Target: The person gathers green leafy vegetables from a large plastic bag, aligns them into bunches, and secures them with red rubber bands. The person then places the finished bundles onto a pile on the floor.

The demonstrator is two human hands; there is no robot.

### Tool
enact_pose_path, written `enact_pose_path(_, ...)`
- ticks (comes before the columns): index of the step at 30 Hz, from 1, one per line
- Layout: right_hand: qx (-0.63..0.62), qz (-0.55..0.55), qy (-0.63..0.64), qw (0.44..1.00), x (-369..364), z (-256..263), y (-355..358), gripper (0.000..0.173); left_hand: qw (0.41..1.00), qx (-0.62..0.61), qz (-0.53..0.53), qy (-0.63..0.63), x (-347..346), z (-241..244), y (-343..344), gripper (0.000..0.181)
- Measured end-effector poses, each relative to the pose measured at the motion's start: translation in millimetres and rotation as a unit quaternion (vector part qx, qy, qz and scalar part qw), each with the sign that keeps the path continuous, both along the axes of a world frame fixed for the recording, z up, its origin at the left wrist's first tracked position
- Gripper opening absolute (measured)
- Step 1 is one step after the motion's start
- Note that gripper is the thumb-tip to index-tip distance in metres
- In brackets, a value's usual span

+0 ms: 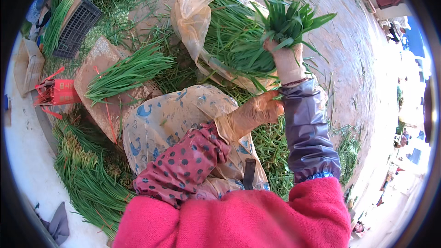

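My right hand (287, 57) is raised at the upper right, closed around a bunch of leafy green stalks (287, 20) whose tips point away from me. My left hand (256, 115), in a worn tan glove, is beside my right forearm, its fingers partly spread and nothing seen in them. Behind the held bunch lies an open clear plastic bag (191, 17) full of long green stalks (231, 31). A loose bundle of garlic chives (129, 72) rests on a patterned board (100, 55) at the left, with red ties across the board. A plastic apron with blue whales (186, 110) covers my lap.
Tied chive bundles (86, 179) are heaped at lower left, near a red packet of ties (58, 91). A black plastic crate (77, 24) stands at upper left, beside another person's clothing (36, 8). Loose leaves (272, 151) litter the ground around my lap.
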State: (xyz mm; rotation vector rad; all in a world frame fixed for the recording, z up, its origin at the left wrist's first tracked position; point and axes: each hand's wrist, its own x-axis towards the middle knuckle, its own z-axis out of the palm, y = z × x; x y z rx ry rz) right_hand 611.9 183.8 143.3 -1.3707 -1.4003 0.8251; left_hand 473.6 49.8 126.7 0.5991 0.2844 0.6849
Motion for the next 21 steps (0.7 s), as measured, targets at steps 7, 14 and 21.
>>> enact_pose_path(7, -0.068, 0.144, 0.625, 0.764, -22.9, 25.8, -57.7, 0.033, 0.959, -0.217, -0.056, -0.172, -1.5, -30.1, 8.1, 0.067)
enact_pose_path(14, 0.221, 0.185, -0.131, 0.949, -36.0, 45.3, -132.2, 0.046, 0.960, -0.262, -0.038, -0.092, -32.9, -6.2, 11.6, 0.064)
enact_pose_path(21, 0.256, 0.227, -0.241, 0.908, -35.7, 57.8, -179.3, 0.054, 0.962, -0.261, -0.023, -0.080, -43.2, 23.8, 9.2, 0.064)
